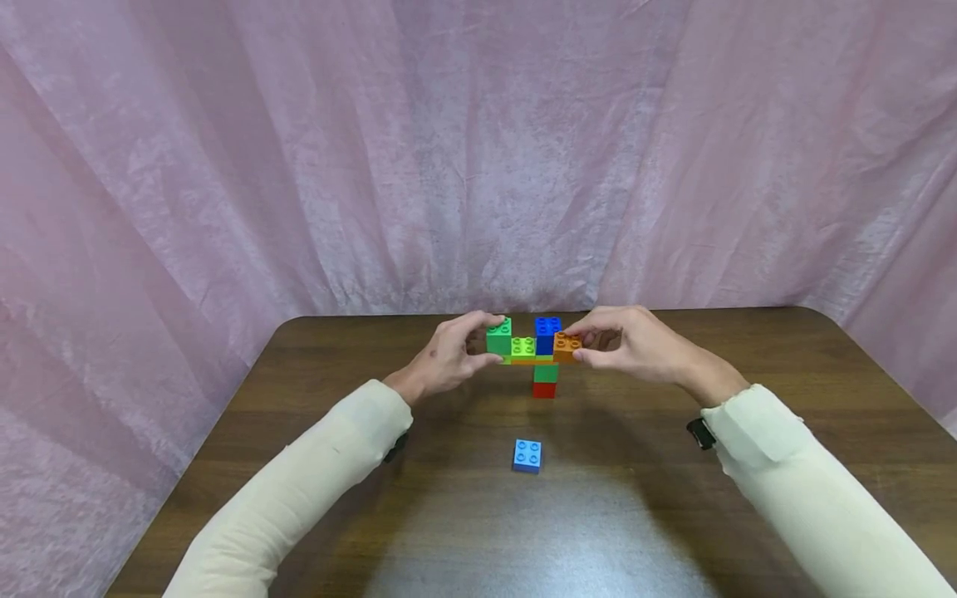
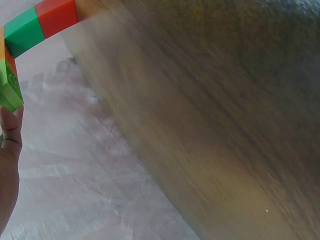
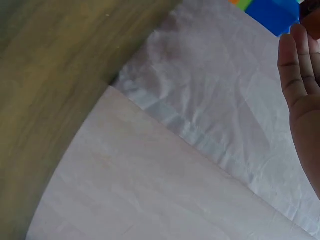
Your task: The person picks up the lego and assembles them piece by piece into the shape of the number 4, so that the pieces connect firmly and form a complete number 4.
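A toy-brick structure stands on the table's far part, with a red brick [image 1: 544, 390] at its foot and a green brick [image 1: 546, 374] above that. Over these lie an orange layer and lime bricks [image 1: 522, 347]. A dark blue brick [image 1: 548, 335] rises on the right side, a taller green brick [image 1: 498, 337] on the left. My left hand [image 1: 452, 353] grips the structure's left end at that green brick. Between thumb and fingers, my right hand [image 1: 631, 345] pinches an orange brick [image 1: 567, 346] close against the dark blue one; whether they touch cannot be told.
A light blue brick [image 1: 527, 456] lies alone on the brown wooden table [image 1: 336, 515], nearer to me than the structure. Pink curtain [image 1: 463, 166] hangs behind the table's far edge and along its sides.
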